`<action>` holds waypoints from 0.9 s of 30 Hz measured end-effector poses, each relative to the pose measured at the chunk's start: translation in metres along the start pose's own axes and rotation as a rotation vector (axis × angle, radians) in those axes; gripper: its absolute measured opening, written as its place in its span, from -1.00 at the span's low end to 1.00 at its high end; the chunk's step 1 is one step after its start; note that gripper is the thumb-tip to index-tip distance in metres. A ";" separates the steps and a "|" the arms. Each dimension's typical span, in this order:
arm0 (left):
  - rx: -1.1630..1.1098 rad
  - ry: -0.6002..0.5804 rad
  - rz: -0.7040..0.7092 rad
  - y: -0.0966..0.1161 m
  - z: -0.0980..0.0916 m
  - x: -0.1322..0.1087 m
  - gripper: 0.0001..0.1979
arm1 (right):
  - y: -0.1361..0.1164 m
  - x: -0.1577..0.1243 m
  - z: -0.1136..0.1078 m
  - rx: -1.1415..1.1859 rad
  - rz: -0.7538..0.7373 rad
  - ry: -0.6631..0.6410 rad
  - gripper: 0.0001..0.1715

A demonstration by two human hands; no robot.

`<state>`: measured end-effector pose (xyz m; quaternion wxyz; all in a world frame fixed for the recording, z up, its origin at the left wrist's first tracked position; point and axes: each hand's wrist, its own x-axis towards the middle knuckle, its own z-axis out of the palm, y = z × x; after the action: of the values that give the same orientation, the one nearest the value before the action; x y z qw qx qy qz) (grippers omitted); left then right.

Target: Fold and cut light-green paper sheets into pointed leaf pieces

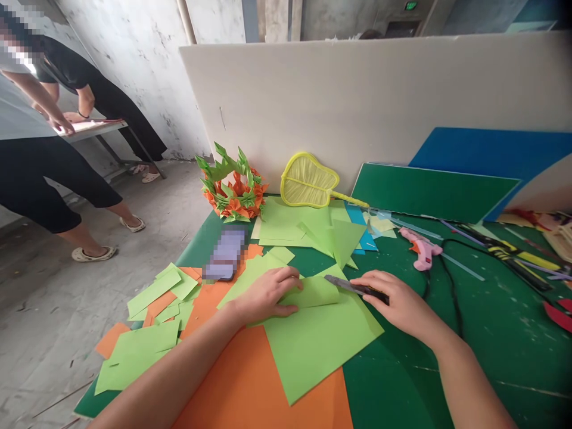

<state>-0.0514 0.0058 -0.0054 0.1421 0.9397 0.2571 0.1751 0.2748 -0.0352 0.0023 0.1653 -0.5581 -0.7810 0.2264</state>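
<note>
My left hand (270, 293) presses on a folded flap of light green paper (322, 354), its fingers curled near the flap and its thumb stretched along it. My right hand (397, 301) grips a knife (351, 286) by its black handle. The grey blade points left and lies over the right end of the flap, close to the fold. Beneath the green paper is a large orange sheet (250, 381). Another folded green piece (346, 241) stands partly upright just beyond the blade.
Cut paper pieces (143, 345) cover the table's left edge. Behind are a phone (226, 253), an orange-and-green folded-paper ring (235, 190) and a yellow fan (308, 180). A pink glue gun (420, 247) with a black cord lies right, near pliers (513, 256). Two people stand left.
</note>
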 end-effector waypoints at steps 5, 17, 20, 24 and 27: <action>0.008 0.003 0.015 0.001 -0.001 0.000 -0.73 | -0.001 0.001 -0.001 -0.009 0.026 0.041 -0.65; 0.006 0.017 -0.009 -0.001 0.001 -0.001 -0.76 | -0.006 0.003 0.008 0.057 -0.028 -0.120 -0.62; -0.032 -0.019 0.061 -0.001 0.001 0.001 -0.75 | -0.010 0.005 0.010 0.077 -0.027 -0.122 -0.65; -0.158 -0.085 0.083 -0.002 -0.001 0.002 -0.65 | -0.010 0.008 0.012 0.111 -0.036 -0.098 -0.68; -0.200 -0.094 0.055 -0.003 -0.001 0.003 -0.64 | -0.006 0.009 0.014 0.115 -0.055 -0.098 -0.69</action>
<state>-0.0508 0.0097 -0.0046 0.2420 0.9347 0.2055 0.1595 0.2604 -0.0308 -0.0063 0.1649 -0.5142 -0.7890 0.2930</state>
